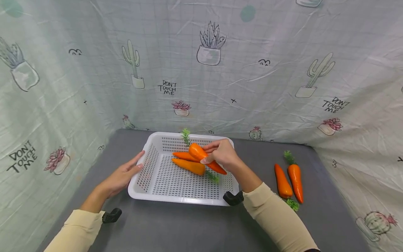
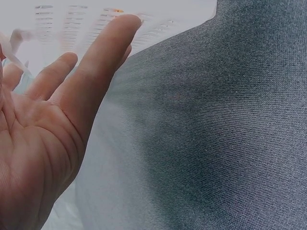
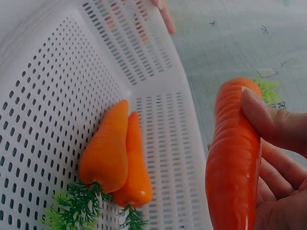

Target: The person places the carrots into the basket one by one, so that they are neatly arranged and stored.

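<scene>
My right hand [image 1: 223, 152] pinches an orange toy carrot [image 3: 235, 153] between thumb and fingers, holding it tilted above the white slotted basket [image 1: 176, 200]. Green leaves [image 1: 186, 135] stick up from the carrot's thick end. Inside the basket, two more carrots lie side by side, the front one [image 1: 190, 166] and the back one [image 1: 181, 155], partly hidden behind the held carrot in the head view. At the basket's left rim, my left hand [image 1: 124, 174] rests with its fingers extended; the left wrist view shows its palm [image 2: 38, 158] and straight fingers against the white wall.
To the right on the dark grey table [image 1: 176, 227] lie two carrots, one [image 1: 283, 182] pointing away and another [image 1: 295, 182] with leaves at the back. A printed cloth curtain [image 1: 201, 80] hangs around the table's back and sides.
</scene>
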The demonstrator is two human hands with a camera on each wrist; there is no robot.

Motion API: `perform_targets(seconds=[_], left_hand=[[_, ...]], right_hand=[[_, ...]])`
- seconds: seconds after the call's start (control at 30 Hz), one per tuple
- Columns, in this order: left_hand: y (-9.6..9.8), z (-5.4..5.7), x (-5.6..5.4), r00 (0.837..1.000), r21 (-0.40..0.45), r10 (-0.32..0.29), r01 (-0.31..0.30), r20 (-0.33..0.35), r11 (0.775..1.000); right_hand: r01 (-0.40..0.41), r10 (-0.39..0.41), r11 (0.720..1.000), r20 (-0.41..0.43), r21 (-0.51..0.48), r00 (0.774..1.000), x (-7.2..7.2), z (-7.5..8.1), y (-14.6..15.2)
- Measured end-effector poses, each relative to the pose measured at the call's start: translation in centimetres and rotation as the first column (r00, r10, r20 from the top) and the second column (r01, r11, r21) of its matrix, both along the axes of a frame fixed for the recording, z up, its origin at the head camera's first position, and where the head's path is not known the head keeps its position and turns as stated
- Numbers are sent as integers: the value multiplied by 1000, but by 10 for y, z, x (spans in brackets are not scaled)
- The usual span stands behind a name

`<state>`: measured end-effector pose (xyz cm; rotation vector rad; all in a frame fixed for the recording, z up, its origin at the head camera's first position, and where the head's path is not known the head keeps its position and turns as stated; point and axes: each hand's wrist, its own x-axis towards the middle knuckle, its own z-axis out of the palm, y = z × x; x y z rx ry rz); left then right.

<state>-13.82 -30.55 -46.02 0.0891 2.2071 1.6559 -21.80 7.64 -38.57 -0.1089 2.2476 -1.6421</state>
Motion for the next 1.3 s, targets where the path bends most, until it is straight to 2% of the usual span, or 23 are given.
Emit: perform_targets(seconds=[0.23, 0.57, 1.3], left_hand=[[-1, -1, 0, 1000, 4, -10, 10, -12, 1000], [-1, -3, -1, 1000, 30, 3, -3, 6, 1000], [-1, -2, 0, 1000, 38, 10, -11, 9, 999]], right_hand=[[-25, 25, 1000, -9, 16, 1000, -4, -4, -9], [-44, 46, 998, -30, 52, 998, -8, -10, -22], [-51, 57, 992, -47, 114, 997, -16, -21, -42]])
